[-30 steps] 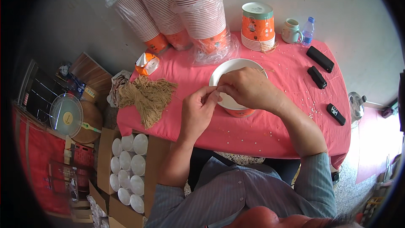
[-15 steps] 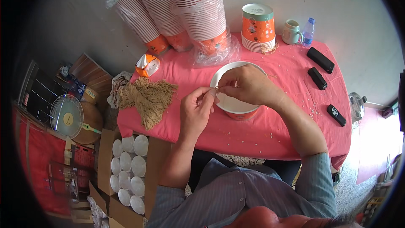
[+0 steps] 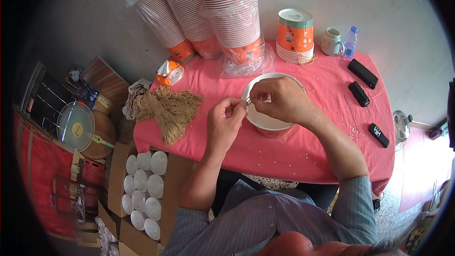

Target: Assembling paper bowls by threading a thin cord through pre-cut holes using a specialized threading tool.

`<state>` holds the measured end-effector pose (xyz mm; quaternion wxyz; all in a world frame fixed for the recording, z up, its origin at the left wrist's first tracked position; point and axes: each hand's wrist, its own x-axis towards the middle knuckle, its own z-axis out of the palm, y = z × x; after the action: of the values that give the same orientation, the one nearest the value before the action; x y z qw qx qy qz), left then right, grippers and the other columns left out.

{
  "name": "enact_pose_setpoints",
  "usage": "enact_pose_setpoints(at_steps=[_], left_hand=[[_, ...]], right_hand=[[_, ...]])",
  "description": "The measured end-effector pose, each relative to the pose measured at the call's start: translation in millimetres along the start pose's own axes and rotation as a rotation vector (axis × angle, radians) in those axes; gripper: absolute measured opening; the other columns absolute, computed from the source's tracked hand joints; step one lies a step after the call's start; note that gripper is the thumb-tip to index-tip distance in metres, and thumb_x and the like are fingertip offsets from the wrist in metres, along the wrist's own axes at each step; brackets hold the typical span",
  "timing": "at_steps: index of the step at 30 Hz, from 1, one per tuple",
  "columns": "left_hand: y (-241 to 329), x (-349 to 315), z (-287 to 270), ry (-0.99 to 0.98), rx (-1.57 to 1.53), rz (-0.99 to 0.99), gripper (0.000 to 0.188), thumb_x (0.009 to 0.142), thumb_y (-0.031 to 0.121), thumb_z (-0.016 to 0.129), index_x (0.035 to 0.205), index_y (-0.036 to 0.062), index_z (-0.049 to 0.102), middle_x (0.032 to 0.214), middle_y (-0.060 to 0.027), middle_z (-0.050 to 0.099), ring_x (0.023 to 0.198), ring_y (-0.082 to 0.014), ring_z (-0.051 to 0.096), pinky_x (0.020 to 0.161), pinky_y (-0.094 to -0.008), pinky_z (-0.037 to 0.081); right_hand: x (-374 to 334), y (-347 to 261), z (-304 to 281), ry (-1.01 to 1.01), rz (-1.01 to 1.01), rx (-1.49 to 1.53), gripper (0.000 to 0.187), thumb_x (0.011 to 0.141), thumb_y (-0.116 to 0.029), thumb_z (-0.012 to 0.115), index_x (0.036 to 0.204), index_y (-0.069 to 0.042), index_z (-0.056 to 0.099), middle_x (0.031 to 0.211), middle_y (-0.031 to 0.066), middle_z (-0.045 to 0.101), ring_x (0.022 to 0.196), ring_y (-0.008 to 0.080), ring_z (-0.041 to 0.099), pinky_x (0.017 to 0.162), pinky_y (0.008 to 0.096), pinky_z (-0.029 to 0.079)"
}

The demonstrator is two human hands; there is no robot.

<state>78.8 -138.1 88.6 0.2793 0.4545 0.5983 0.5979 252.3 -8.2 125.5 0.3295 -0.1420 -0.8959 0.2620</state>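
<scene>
Both hands meet above a paper bucket (image 3: 270,131), white inside and orange outside, standing on the pink tablecloth. My left hand (image 3: 224,122) pinches thumb against forefinger at the bucket's left rim. My right hand (image 3: 284,98) reaches over the opening, its fingertips pinched close to the left ones. Whatever sits between the fingertips is too small to name. A thin tan strand (image 3: 308,88) shows at the bucket's right rim. Left of the hands, a bundle of tan cords (image 3: 166,111) lies on the cloth.
Tall stacks of paper buckets (image 3: 232,23) in plastic stand behind, with upturned buckets (image 3: 295,38), a mug (image 3: 332,42) and a bottle (image 3: 350,42) to their right. Black devices (image 3: 362,74) line the right edge. A carton of white cups (image 3: 155,186) stands lower left; tiny white bits dot the cloth (image 3: 227,154).
The whole view has shifted slightly, so the table things appear a little lower and to the right. Both hands stay pinched together over the bucket, with only a small change in the fingers.
</scene>
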Motion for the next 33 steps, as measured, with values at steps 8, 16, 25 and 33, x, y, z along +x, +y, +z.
enact_pose_setpoints(at_steps=[8, 16, 25, 33], left_hand=[[-1, 2, -2, -0.012, -0.023, -0.015, 0.011, 0.105, 0.009, 0.070, 0.097, 0.0006, 0.073, 0.076, 0.0056, 0.064, 0.068, 0.0003, 0.054, 0.059, -0.0222, 0.041], [-2, 3, -11, -0.105, 0.047, 0.055, 0.010, 0.101, 0.004, 0.065, 0.092, 0.0005, 0.067, 0.075, 0.0060, 0.058, 0.069, -0.0008, 0.050, 0.059, -0.0254, 0.040], [-5, 5, -13, -0.161, 0.057, 0.145, 0.010, 0.102, 0.004, 0.065, 0.096, -0.0025, 0.069, 0.078, 0.0032, 0.061, 0.071, -0.0029, 0.053, 0.062, -0.0258, 0.043], [-6, 6, -16, -0.207, 0.087, 0.135, 0.011, 0.101, 0.004, 0.064, 0.102, -0.0040, 0.073, 0.081, 0.0026, 0.064, 0.073, -0.0033, 0.054, 0.064, -0.0256, 0.044]], right_hand=[[-3, -6, 0, 0.029, -0.037, -0.089, 0.013, 0.086, -0.010, 0.079, 0.099, -0.007, 0.082, 0.089, 0.0107, 0.080, 0.082, 0.0271, 0.079, 0.075, 0.0413, 0.063], [-2, -2, 2, 0.026, -0.061, -0.111, 0.014, 0.086, -0.010, 0.079, 0.099, -0.009, 0.083, 0.089, 0.0100, 0.081, 0.082, 0.0271, 0.080, 0.075, 0.0413, 0.063], [-2, -2, 3, 0.006, -0.053, -0.102, 0.012, 0.089, -0.011, 0.077, 0.100, -0.010, 0.083, 0.089, 0.0093, 0.081, 0.082, 0.0296, 0.080, 0.074, 0.0429, 0.062], [-2, 6, 6, -0.002, -0.122, -0.080, 0.011, 0.093, -0.018, 0.075, 0.098, -0.013, 0.083, 0.083, 0.0120, 0.079, 0.073, 0.0357, 0.076, 0.069, 0.0485, 0.060]])
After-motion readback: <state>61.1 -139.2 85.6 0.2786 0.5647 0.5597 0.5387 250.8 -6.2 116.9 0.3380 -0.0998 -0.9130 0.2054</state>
